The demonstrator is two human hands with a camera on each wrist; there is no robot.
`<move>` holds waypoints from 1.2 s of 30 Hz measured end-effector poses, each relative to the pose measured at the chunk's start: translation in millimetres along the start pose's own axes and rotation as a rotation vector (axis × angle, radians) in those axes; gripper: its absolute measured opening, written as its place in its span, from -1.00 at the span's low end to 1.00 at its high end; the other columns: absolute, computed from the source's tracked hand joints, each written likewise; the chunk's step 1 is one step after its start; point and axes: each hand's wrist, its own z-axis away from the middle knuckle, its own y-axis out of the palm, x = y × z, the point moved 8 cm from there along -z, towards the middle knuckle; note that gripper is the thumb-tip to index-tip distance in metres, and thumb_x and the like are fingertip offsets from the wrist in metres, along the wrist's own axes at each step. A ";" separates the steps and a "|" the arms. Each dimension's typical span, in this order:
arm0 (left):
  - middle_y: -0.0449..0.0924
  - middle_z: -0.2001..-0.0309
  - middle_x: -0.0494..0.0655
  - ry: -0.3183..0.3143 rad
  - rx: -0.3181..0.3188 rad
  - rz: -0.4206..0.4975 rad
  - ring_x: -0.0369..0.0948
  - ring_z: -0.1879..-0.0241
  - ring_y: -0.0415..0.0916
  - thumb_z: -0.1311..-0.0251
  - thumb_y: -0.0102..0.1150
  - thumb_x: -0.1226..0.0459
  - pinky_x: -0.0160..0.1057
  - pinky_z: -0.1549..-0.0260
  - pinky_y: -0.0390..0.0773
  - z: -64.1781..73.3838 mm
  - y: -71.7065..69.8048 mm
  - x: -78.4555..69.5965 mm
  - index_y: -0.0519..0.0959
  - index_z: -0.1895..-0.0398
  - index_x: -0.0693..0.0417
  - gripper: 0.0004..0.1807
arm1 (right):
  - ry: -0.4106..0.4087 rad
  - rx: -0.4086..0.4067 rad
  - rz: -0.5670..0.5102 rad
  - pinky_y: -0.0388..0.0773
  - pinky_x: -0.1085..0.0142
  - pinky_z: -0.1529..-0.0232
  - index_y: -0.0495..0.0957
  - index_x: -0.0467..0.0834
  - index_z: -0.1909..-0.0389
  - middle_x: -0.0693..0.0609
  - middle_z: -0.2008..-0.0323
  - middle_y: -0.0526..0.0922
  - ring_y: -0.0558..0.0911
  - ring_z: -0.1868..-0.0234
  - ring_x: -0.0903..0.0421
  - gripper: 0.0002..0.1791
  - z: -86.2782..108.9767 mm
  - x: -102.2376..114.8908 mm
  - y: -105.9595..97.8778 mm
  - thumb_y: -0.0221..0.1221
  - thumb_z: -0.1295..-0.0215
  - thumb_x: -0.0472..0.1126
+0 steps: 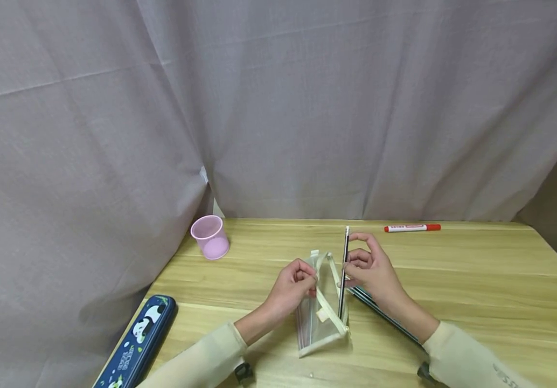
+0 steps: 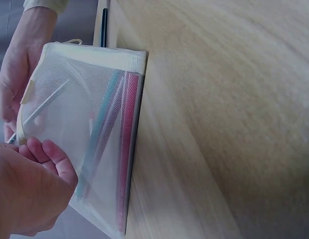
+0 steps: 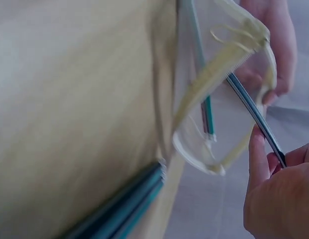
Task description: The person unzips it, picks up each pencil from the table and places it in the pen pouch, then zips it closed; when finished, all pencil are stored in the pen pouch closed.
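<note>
My left hand [image 1: 288, 288] pinches the zip edge of a see-through mesh pouch [image 1: 319, 345] with cream trim, holding its mouth apart. In my right hand [image 1: 375, 276], thumb and fingers grip a dark striped pencil [image 1: 345, 249] with a white end upward. The pencil slants down into the pouch's mouth, as the right wrist view also shows. Through the mesh in the left wrist view appear a pink-red stick [image 2: 128, 107] and a teal one [image 2: 98, 132]. Several dark and teal striped pencils [image 1: 386, 316] lie on the table below my right forearm.
A pink cup [image 1: 214, 247] stands at the back left of the wooden table [image 1: 477, 280]. Nearer, at the left edge, lies a dark blue panda pencil case [image 1: 138, 339]. A red and white marker [image 1: 411, 228] rests by the back edge, before a grey curtain [image 1: 298, 134].
</note>
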 end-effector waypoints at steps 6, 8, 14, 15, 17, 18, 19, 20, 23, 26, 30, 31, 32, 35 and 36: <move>0.58 0.35 -0.16 0.000 0.003 -0.007 -0.27 0.34 0.56 -0.24 0.12 0.49 -0.38 0.23 0.69 -0.3 0.8 0.1 0.51 0.09 0.27 -0.82 | 0.111 -0.033 0.040 0.84 0.01 0.30 0.21 -0.09 -0.39 -0.01 0.23 0.57 0.66 0.28 0.20 -0.32 9.4 -16.8 3.5 0.18 -0.34 -0.52; 0.58 0.34 -0.16 -0.001 0.004 -0.011 -0.27 0.34 0.56 -0.24 0.13 0.49 -0.38 0.23 0.69 -0.2 0.8 0.0 0.51 0.09 0.28 -0.81 | 0.147 -0.035 0.055 0.84 0.01 0.29 0.18 -0.10 -0.43 -0.05 0.22 0.58 0.67 0.27 0.18 -0.29 11.6 -21.8 5.3 0.19 -0.32 -0.50; 0.58 0.35 -0.15 -0.002 0.010 -0.015 -0.27 0.34 0.56 -0.26 0.15 0.48 -0.37 0.22 0.70 0.7 1.4 0.1 0.52 0.09 0.28 -0.82 | 0.218 -0.011 0.123 0.84 0.04 0.26 0.17 -0.14 -0.48 -0.13 0.16 0.60 0.70 0.22 0.09 -0.25 12.5 -34.2 11.4 0.20 -0.31 -0.45; 0.58 0.35 -0.15 0.000 0.011 -0.016 -0.27 0.34 0.57 -0.26 0.15 0.48 -0.37 0.22 0.70 0.7 1.6 0.1 0.52 0.09 0.28 -0.83 | 0.225 -0.010 0.133 0.84 0.06 0.27 0.19 -0.15 -0.47 -0.15 0.15 0.60 0.69 0.22 0.08 -0.27 12.3 -35.7 12.3 0.20 -0.32 -0.44; 0.58 0.36 -0.16 0.006 0.011 -0.016 -0.26 0.34 0.57 -0.25 0.15 0.48 -0.37 0.22 0.70 0.8 1.9 0.1 0.52 0.10 0.28 -0.83 | 0.239 -0.013 0.148 0.84 0.08 0.27 0.20 -0.17 -0.46 -0.18 0.11 0.58 0.68 0.23 0.08 -0.29 11.8 -38.2 13.8 0.19 -0.33 -0.43; 0.59 0.37 -0.16 0.009 0.010 -0.016 -0.26 0.35 0.57 -0.25 0.15 0.48 -0.37 0.22 0.70 0.7 2.0 0.0 0.52 0.10 0.28 -0.83 | 0.244 -0.016 0.151 0.84 0.08 0.27 0.21 -0.18 -0.46 -0.20 0.09 0.58 0.68 0.23 0.08 -0.30 11.6 -39.1 14.5 0.19 -0.32 -0.43; 0.59 0.38 -0.17 0.012 0.008 -0.016 -0.26 0.35 0.57 -0.24 0.15 0.48 -0.37 0.23 0.69 0.8 1.9 -0.2 0.52 0.11 0.28 -0.83 | 0.248 -0.018 0.156 0.84 0.08 0.27 0.22 -0.20 -0.45 -0.21 0.07 0.57 0.67 0.23 0.08 -0.31 11.6 -39.7 15.4 0.19 -0.31 -0.43; 0.59 0.38 -0.17 0.014 0.007 -0.016 -0.26 0.36 0.57 -0.24 0.15 0.48 -0.37 0.23 0.69 0.8 1.9 -0.1 0.52 0.11 0.28 -0.83 | 0.252 -0.019 0.157 0.84 0.08 0.26 0.22 -0.21 -0.44 -0.23 0.05 0.57 0.68 0.22 0.07 -0.31 11.7 -40.0 16.1 0.19 -0.30 -0.43; 0.58 0.38 -0.17 0.019 0.003 -0.015 -0.26 0.36 0.56 -0.23 0.14 0.48 -0.38 0.24 0.68 0.7 1.7 -0.5 0.52 0.12 0.27 -0.83 | 0.260 -0.020 0.163 0.84 0.09 0.26 0.23 -0.24 -0.42 -0.24 0.04 0.59 0.70 0.19 0.05 -0.32 12.0 -40.4 17.8 0.20 -0.28 -0.43; 0.59 0.38 -0.17 0.020 0.001 -0.014 -0.26 0.36 0.57 -0.23 0.13 0.48 -0.37 0.24 0.68 0.4 1.8 -0.8 0.51 0.12 0.26 -0.83 | 0.275 -0.019 0.164 0.83 0.10 0.27 0.24 -0.25 -0.41 -0.20 0.06 0.60 0.70 0.20 0.04 -0.32 13.3 -41.2 19.2 0.23 -0.29 -0.42; 0.59 0.39 -0.17 0.013 -0.010 -0.011 -0.25 0.36 0.57 -0.23 0.14 0.48 -0.35 0.22 0.69 0.3 1.7 0.3 0.52 0.12 0.25 -0.83 | 0.301 -0.005 0.160 0.84 0.11 0.29 0.24 -0.25 -0.42 -0.15 0.08 0.58 0.69 0.28 0.03 -0.32 15.9 -43.8 22.0 0.27 -0.33 -0.41; 0.59 0.39 -0.17 0.009 -0.014 -0.009 -0.25 0.36 0.57 -0.23 0.14 0.47 -0.35 0.22 0.69 0.3 1.5 0.8 0.52 0.13 0.24 -0.84 | 0.305 -0.002 0.160 0.84 0.12 0.30 0.24 -0.25 -0.42 -0.15 0.08 0.58 0.68 0.29 0.03 -0.32 16.4 -44.7 22.6 0.27 -0.33 -0.41; 0.59 0.39 -0.17 0.007 -0.017 -0.009 -0.24 0.36 0.57 -0.23 0.14 0.47 -0.34 0.22 0.69 0.5 1.4 1.1 0.52 0.13 0.24 -0.84 | 0.309 0.001 0.161 0.84 0.12 0.30 0.25 -0.24 -0.42 -0.16 0.07 0.57 0.68 0.30 0.03 -0.32 16.8 -45.4 23.1 0.28 -0.34 -0.41; 0.59 0.39 -0.17 0.003 -0.018 -0.006 -0.24 0.35 0.57 -0.24 0.14 0.48 -0.34 0.21 0.69 1.0 1.2 1.6 0.52 0.12 0.24 -0.84 | 0.311 0.012 0.165 0.84 0.11 0.30 0.24 -0.26 -0.42 -0.17 0.07 0.57 0.68 0.31 0.02 -0.32 16.2 -46.7 24.3 0.28 -0.35 -0.41; 0.59 0.39 -0.17 0.001 -0.015 -0.006 -0.24 0.35 0.57 -0.24 0.14 0.48 -0.34 0.21 0.69 1.2 1.2 1.7 0.52 0.12 0.24 -0.84 | 0.313 0.013 0.164 0.84 0.11 0.29 0.25 -0.26 -0.42 -0.17 0.08 0.57 0.68 0.31 0.02 -0.33 15.6 -47.0 24.5 0.28 -0.35 -0.41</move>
